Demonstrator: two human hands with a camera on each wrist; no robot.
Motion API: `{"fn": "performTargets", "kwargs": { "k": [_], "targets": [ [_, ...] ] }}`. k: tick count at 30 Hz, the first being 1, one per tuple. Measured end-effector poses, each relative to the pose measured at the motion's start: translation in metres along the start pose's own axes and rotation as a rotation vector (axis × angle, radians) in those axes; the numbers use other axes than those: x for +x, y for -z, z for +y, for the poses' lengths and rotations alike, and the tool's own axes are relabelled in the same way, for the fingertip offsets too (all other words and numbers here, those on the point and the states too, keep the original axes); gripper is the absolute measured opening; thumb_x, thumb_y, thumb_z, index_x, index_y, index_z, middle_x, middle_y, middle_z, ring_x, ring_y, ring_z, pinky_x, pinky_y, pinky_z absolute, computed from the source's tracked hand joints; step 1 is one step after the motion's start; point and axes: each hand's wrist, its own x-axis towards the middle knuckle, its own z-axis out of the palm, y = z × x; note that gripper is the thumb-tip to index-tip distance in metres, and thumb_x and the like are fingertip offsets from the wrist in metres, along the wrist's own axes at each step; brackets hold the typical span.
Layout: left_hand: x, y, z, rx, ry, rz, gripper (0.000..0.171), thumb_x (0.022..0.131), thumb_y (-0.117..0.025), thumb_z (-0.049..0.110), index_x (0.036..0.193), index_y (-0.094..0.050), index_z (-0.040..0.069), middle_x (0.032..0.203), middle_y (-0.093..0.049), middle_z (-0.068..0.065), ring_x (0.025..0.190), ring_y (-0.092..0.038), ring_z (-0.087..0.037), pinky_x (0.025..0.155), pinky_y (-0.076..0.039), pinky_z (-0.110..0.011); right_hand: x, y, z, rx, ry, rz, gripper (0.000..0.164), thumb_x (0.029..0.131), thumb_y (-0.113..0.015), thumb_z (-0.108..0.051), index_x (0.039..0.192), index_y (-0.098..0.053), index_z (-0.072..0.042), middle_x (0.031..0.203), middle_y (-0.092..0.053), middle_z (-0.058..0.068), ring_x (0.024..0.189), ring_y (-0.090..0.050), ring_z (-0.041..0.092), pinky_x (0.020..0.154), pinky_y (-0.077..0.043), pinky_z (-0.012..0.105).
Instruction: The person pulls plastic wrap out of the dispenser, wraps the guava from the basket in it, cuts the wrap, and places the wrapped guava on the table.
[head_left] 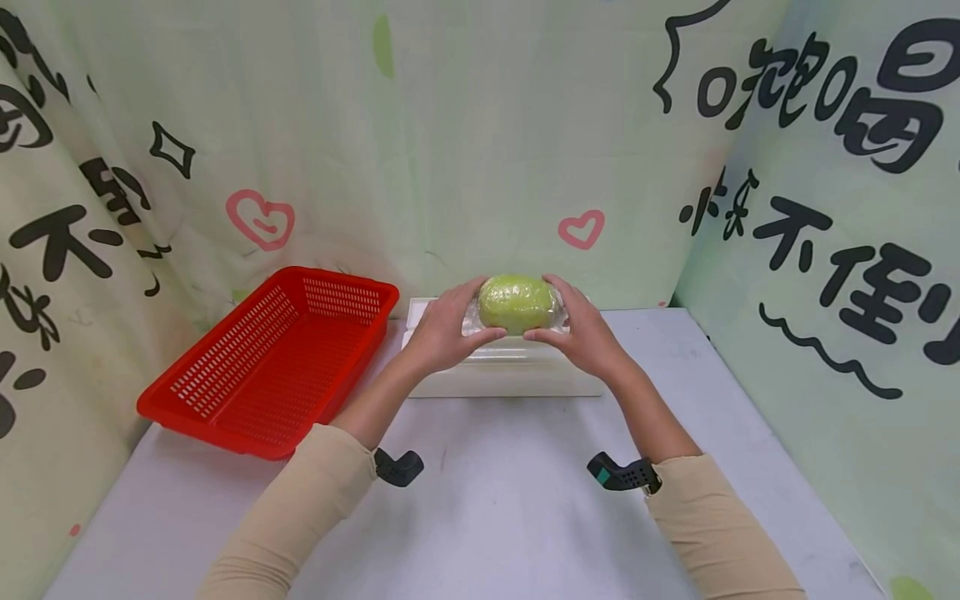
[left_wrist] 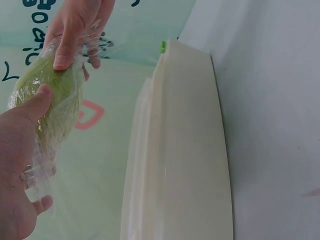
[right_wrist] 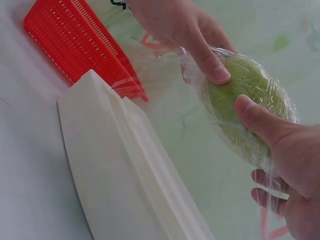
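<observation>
Both hands hold up a green, rounded fruit or vegetable (head_left: pixel 516 305) wrapped in clear plastic film (right_wrist: pixel 287 102); its exact kind is unclear. My left hand (head_left: pixel 448 327) grips one end, its thumb pressed on the near side. At the other end, my right hand (head_left: pixel 587 333) grips it the same way, the two thumbs pointing toward each other. Loose film hangs around the fingers in both wrist views. Just below and behind the hands, a long white box (head_left: pixel 510 381), which looks like a cling film dispenser, rests on the table (head_left: pixel 480 500).
A red perforated plastic basket (head_left: pixel 262 367) stands to the left, with nothing visible inside. Behind the table hangs a pale green printed curtain (head_left: pixel 480 150), and another printed panel (head_left: pixel 825 275) borders the right side. The white box has a small green piece (left_wrist: pixel 163 46) at one end.
</observation>
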Motion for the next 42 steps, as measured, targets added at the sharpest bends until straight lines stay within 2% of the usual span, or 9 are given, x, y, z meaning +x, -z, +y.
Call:
{"fn": "performTargets", "kwargs": {
  "k": [30,42],
  "targets": [
    [-0.006,0.016,0.011,-0.004,-0.038,0.038,0.08,0.084,-0.071,0.046,0.148,-0.033,0.018,0.142,-0.05,-0.003,0.131,-0.047,-0.023,0.109,-0.04,-0.051,-0.004,0.013,-0.019,0.008,0.01,0.004,0.093,0.079,-0.08,-0.029,0.152,-0.023,-0.016,0.152,-0.035,0.014,0.139,-0.036,0.034,0.101,-0.047,0.053],
    [-0.009,0.021,0.017,0.007,-0.031,0.047,0.08,0.083,-0.072,0.046,0.148,-0.033,0.019,0.143,-0.049,-0.003,0.131,-0.046,-0.022,0.108,-0.04,-0.052,-0.007,0.019,-0.026,0.011,0.022,0.005,0.093,0.079,-0.08,-0.031,0.152,-0.024,-0.016,0.152,-0.036,0.013,0.137,-0.038,0.033,0.1,-0.048,0.052]
  ]
}}
